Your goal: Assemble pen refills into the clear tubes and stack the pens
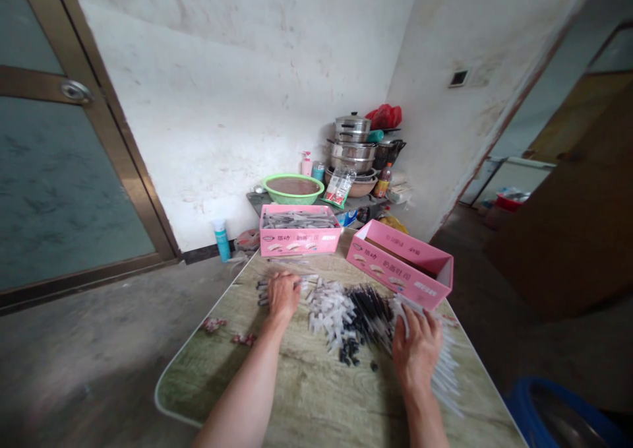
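Tubes [448, 367] — partly behind right hand [418, 344]

Bare forearms [250, 382] taper toward the bare left hand [283, 296] and bare right hand [418, 344].

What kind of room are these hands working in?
Probably a home, perhaps in or beside a kitchen area, rather than a factory: a steamer pot stacked in the corner, a green plastic basin beside it, and a pink pump bottle by the wall suggest household use.
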`<move>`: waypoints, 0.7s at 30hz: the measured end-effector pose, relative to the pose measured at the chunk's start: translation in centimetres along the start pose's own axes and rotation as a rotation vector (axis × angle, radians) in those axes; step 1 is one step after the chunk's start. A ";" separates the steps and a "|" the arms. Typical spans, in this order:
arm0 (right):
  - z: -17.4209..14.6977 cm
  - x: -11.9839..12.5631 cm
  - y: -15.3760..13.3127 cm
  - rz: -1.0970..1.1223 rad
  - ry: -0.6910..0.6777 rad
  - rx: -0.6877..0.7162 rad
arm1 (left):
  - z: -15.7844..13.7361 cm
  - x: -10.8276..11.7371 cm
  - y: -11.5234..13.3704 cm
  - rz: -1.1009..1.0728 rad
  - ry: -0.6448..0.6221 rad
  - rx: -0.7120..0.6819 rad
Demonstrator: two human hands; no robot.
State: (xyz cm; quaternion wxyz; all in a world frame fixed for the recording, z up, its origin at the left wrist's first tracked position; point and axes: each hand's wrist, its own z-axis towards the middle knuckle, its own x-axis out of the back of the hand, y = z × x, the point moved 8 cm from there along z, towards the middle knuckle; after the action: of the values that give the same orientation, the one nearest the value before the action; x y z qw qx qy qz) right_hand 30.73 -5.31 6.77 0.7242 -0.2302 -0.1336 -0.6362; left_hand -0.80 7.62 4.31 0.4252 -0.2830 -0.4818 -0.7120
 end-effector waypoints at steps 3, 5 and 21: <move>-0.3 -0.5 -1.8 0.077 -0.045 0.014 | -0.1 -0.6 -0.1 0.029 -0.056 0.030; -0.3 -0.7 -2.5 0.105 -0.061 0.019 | -0.2 -0.6 0.0 0.016 -0.057 0.028; -0.8 -1.1 -10.1 0.468 -0.292 0.108 | 0.2 0.9 -1.2 -1.459 0.382 0.242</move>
State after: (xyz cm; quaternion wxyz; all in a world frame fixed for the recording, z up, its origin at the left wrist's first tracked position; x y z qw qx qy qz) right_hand 20.52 -5.61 7.17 0.8358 -0.3051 -0.2132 -0.4037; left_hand -2.31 7.75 4.58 -0.0489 0.2836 -0.5394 -0.7913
